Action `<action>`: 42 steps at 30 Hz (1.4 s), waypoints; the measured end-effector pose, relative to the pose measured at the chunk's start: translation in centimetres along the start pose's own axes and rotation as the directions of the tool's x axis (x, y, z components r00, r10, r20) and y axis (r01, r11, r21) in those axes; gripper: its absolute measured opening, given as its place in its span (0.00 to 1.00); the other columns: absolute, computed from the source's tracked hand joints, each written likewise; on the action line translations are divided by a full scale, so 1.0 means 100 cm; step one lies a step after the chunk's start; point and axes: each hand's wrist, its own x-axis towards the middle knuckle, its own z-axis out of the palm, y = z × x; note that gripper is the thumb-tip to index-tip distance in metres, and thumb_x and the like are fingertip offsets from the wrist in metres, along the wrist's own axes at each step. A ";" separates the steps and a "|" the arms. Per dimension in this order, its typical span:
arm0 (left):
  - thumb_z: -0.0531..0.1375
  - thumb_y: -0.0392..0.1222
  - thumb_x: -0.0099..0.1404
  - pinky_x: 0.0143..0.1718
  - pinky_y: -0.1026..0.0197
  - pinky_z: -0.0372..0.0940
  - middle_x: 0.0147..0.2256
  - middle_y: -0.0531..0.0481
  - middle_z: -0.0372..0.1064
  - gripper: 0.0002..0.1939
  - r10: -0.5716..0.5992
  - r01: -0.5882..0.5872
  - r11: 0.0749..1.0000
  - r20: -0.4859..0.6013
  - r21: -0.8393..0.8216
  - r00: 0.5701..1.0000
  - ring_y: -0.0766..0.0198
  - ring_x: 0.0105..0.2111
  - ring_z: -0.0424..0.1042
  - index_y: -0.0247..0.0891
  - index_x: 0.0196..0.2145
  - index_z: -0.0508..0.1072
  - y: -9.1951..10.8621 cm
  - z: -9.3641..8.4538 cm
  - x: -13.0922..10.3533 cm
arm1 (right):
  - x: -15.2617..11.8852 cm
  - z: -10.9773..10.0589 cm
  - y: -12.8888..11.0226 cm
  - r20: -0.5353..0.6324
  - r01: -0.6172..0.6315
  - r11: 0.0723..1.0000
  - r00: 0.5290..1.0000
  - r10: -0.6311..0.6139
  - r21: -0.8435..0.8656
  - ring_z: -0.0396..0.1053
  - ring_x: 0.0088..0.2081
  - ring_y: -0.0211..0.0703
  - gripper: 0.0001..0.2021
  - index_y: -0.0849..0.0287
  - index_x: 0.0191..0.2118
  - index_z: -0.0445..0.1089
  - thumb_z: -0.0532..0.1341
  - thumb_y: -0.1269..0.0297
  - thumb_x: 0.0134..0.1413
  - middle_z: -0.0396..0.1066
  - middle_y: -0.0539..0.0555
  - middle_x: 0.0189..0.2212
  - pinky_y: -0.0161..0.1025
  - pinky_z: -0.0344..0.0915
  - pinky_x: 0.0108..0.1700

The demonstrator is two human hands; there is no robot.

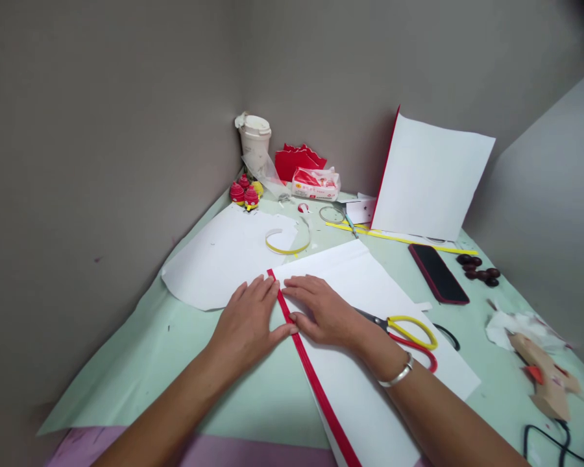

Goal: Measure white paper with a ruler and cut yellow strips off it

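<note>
A long red strip runs along the left edge of a large white sheet on the table. My left hand lies at the strip's upper part, fingers extended and apart from the thumb, fingertips and thumb touching the strip. On the strip's right side, my right hand rests on the white sheet, its fingertips near the strip, fingers bent slightly and thumb apart. Scissors with yellow and red handles lie beside my right forearm, partly behind it.
Left lies a white paper piece with a curled yellow strip. Right are a phone, dark beads and a glue gun. Behind stand a white cup, a tissue pack and an upright white sheet.
</note>
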 end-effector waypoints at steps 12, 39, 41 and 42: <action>0.61 0.58 0.63 0.64 0.37 0.52 0.64 0.34 0.60 0.36 0.008 -0.008 1.000 -0.012 0.017 1.000 0.42 0.65 0.56 0.34 0.62 0.64 0.000 0.001 -0.001 | 0.008 0.006 -0.007 -0.014 -0.027 0.993 1.000 0.026 -0.117 0.67 0.56 0.53 0.20 0.59 0.59 0.65 0.54 0.73 0.63 0.70 0.62 0.55 0.54 0.63 0.59; 0.59 0.59 0.64 0.65 0.39 0.49 0.66 0.35 0.56 0.39 -0.018 0.015 0.999 0.061 0.042 0.998 0.42 0.66 0.53 0.31 0.64 0.61 0.003 -0.007 -0.001 | 0.006 -0.021 0.021 -0.146 -0.424 0.824 0.905 0.399 -0.376 0.73 0.48 0.51 0.11 0.60 0.44 0.75 0.55 0.74 0.64 0.77 0.60 0.45 0.47 0.63 0.58; 0.59 0.59 0.65 0.66 0.40 0.49 0.66 0.35 0.55 0.39 -0.024 0.021 0.999 0.073 0.039 0.997 0.43 0.67 0.52 0.30 0.65 0.60 0.003 -0.008 0.000 | 0.001 -0.033 0.017 -0.141 -0.455 0.804 0.889 0.436 -0.383 0.72 0.49 0.50 0.13 0.61 0.49 0.74 0.56 0.72 0.64 0.76 0.60 0.48 0.42 0.66 0.54; 0.59 0.59 0.65 0.66 0.40 0.48 0.66 0.35 0.55 0.39 -0.029 0.027 0.999 0.078 0.036 0.997 0.43 0.67 0.51 0.31 0.65 0.60 0.003 -0.008 0.000 | -0.004 -0.040 0.014 -0.145 -0.475 0.789 0.878 0.456 -0.390 0.72 0.50 0.50 0.14 0.62 0.52 0.72 0.56 0.72 0.64 0.75 0.60 0.50 0.42 0.67 0.53</action>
